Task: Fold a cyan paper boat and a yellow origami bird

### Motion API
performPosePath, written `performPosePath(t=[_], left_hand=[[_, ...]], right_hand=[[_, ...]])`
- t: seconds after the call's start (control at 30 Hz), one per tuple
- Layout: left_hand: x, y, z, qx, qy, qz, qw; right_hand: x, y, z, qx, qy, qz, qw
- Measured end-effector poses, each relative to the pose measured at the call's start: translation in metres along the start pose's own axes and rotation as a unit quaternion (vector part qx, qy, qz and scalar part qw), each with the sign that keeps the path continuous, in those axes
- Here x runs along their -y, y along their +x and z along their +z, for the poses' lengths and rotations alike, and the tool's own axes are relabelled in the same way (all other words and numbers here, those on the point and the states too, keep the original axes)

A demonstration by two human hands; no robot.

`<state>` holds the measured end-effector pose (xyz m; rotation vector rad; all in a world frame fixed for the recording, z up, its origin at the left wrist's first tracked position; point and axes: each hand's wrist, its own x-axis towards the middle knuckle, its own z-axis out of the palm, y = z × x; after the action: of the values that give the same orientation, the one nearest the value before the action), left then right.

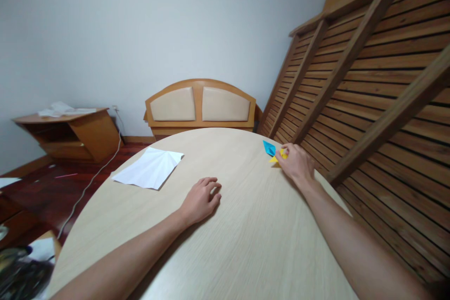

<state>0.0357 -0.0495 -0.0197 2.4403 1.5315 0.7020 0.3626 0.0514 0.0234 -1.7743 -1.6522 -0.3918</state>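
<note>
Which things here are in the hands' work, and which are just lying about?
In hand: yellow folded paper under the right hand; blue folded paper beside it.
Lying about: white sheet on the table, apart from the left hand; papers on side cabinet.

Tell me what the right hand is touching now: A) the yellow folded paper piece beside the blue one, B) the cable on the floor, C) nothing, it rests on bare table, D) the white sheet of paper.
A: the right hand fingers pinch the yellow folded paper piece beside the blue folded paper piece.
</note>
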Motion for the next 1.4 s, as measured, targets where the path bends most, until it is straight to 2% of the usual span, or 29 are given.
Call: performPosePath(t=[0.07, 0.17, 0.23, 0.37, 0.43, 0.53, 0.67, 0.8, 0.9, 1.03, 1.2, 1.3, 1.4], left_hand=[[0.000, 0.000, 0.000, 0.000, 0.001, 0.002, 1.000], [0.000, 0.000, -0.001, 0.003, 0.006, 0.004, 1.000], [0.000, 0.000, -0.001, 0.003, 0.008, 0.007, 1.000], [0.001, 0.000, -0.002, 0.001, 0.011, 0.016, 1.000], [0.002, -0.001, -0.002, 0.002, 0.012, 0.019, 1.000], [0.003, -0.001, -0.004, 0.004, 0.014, 0.017, 1.000], [0.003, -0.001, -0.004, 0.004, 0.014, 0.018, 1.000], [0.004, 0.001, -0.008, 0.018, 0.012, 0.022, 1.000], [0.011, 0.005, -0.017, 0.023, 0.011, 0.015, 1.000], [0.039, 0.012, -0.038, -0.034, 0.074, -0.053, 0.995], [0.082, 0.012, -0.057, -0.082, 0.172, -0.162, 0.968], [0.096, 0.010, -0.057, -0.067, 0.196, -0.208, 0.956], [0.096, 0.009, -0.052, -0.019, 0.184, -0.268, 0.945]], right_hand=[[0.016, -0.007, 0.001, 0.001, 0.024, -0.061, 0.998], [0.044, -0.024, 0.003, 0.040, 0.082, -0.157, 0.983], [0.062, -0.037, 0.004, 0.096, 0.142, -0.221, 0.960], [0.084, -0.061, 0.007, 0.223, 0.241, -0.312, 0.892], [0.087, -0.068, 0.009, 0.278, 0.251, -0.347, 0.860], [0.087, -0.072, 0.012, 0.335, 0.241, -0.365, 0.835], [0.085, -0.073, 0.015, 0.370, 0.225, -0.355, 0.828], [0.086, -0.074, 0.017, 0.376, 0.221, -0.354, 0.827], [0.086, -0.073, 0.017, 0.376, 0.214, -0.358, 0.827], [0.087, -0.072, 0.015, 0.378, 0.213, -0.360, 0.826], [0.087, -0.072, 0.014, 0.382, 0.221, -0.358, 0.823], [0.087, -0.072, 0.014, 0.380, 0.222, -0.358, 0.824], [0.087, -0.072, 0.015, 0.375, 0.224, -0.358, 0.825]])
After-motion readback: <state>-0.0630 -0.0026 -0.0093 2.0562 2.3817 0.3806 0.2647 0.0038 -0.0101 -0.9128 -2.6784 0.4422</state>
